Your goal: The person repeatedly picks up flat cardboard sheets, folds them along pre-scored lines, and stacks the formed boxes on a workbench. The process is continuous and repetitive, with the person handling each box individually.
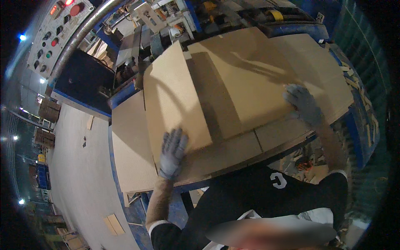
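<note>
A folded brown cardboard sheet (250, 79) lies on top of other flat cardboard (129, 141) on the machine's feed table. Its left panel (173, 100) stands slightly raised and throws a shadow on the cardboard beside it. My left hand (172, 155), in a grey glove, rests with fingers stretched out on the near end of that panel. At the sheet's near right corner is my right hand (303, 104), gloved too, its fingers laid out over the cardboard. Its thumb and the underside of the palm are hidden.
Beyond the cardboard stands a machine with rollers and metal brackets (156, 21). A control panel (58, 35) with buttons and a metal rail are at the upper left. Cardboard scraps (360, 91) lie along the right side, and a loose piece (113, 224) is on the floor (79, 166).
</note>
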Tool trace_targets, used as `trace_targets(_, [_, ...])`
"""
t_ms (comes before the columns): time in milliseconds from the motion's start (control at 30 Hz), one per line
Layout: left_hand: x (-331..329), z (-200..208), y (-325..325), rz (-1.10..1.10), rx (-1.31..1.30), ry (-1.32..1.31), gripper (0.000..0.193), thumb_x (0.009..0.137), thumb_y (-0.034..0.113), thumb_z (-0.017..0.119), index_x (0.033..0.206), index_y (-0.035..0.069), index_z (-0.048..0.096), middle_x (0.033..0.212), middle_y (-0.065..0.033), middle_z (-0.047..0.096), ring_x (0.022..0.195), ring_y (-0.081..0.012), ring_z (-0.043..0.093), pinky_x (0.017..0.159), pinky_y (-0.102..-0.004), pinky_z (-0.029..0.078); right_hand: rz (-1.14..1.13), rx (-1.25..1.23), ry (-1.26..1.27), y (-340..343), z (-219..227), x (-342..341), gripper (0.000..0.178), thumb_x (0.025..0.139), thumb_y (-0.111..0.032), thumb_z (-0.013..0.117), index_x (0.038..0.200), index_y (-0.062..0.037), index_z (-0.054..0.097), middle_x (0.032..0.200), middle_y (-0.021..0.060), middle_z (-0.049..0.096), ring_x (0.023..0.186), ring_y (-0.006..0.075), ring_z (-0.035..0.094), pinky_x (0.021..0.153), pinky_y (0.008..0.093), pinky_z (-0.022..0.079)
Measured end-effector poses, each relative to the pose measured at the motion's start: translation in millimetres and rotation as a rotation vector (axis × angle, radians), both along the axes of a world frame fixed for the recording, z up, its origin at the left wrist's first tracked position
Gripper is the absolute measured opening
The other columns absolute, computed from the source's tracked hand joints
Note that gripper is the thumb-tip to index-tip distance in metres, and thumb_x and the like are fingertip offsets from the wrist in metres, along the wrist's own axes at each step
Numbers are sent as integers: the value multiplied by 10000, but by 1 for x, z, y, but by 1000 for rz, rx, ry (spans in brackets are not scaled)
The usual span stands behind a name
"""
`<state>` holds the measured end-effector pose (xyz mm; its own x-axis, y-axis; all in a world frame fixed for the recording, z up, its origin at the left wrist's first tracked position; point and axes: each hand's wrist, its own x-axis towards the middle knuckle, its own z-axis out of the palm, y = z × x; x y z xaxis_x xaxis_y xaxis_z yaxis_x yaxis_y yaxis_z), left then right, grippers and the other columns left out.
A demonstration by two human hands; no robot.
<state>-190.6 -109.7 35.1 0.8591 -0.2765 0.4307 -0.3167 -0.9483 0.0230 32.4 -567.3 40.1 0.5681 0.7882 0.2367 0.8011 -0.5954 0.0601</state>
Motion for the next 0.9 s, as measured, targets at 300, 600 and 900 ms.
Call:
trace_targets(300, [144,-19,48,102,23,-162,536,834,226,652,1321,83,479,1337,-181,497,1263,-365,444,1079,-502,307,-171,159,-117,63,-19,103,574,818,-500,609,1254,-129,566,1329,156,493,1267,381,404,1062,490,309])
trace_targets(600, [118,0,72,399,-246,-314,725,811,324,686,1378,16,357,1317,-207,470,1206,-356,459,1026,-414,364,-639,362,-119,72,-23,104,558,844,-452,602,1298,-138,521,1371,218,446,1259,417,420,1021,466,373])
trace_targets(900, [-143,-53,116,1698,-838,-275,695,907,569,458,1264,-22,533,1211,-224,582,1019,-353,610,848,-393,503,-1510,515,-11,-142,-96,12,874,800,-664,536,1378,-28,375,1417,269,356,1273,484,369,1021,502,368])
